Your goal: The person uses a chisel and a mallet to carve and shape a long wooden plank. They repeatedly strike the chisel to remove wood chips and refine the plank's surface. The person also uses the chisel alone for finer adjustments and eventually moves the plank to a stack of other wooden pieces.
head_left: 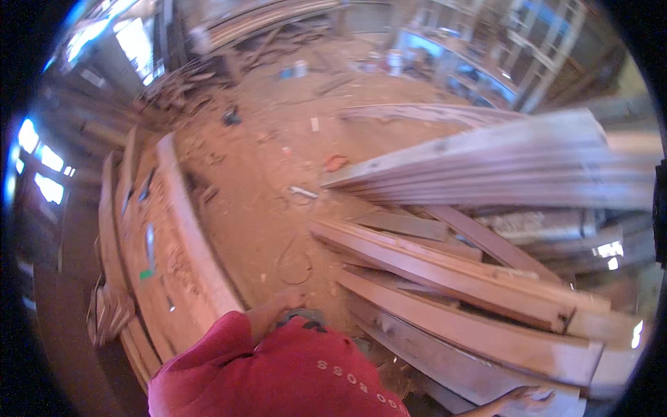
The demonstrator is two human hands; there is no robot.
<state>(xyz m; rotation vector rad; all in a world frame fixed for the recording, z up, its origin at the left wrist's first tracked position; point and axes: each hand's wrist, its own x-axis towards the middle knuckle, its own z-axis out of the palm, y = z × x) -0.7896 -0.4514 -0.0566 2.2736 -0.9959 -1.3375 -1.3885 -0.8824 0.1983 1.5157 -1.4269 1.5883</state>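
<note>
My left hand (288,299) is in front of my red shirt, at the end of a bent forearm. It is blurred, and its fingers do not show clearly. Low on the right, my right hand (531,398) is stretched out over the near end of a greyish wooden plank (472,379). Its fingers look extended, with nothing visible in them; whether it touches the wood I cannot tell. Beside that plank, a long reddish board (472,323) runs off to the right.
On the right are more beams (445,260) and a stack of long boards (486,160). A workbench (184,292) with shavings and tools runs along the left. A white tool-like object (303,192) and an orange item (335,163) lie on the sawdust-covered floor (250,174). Scrap wood (187,87) is piled behind.
</note>
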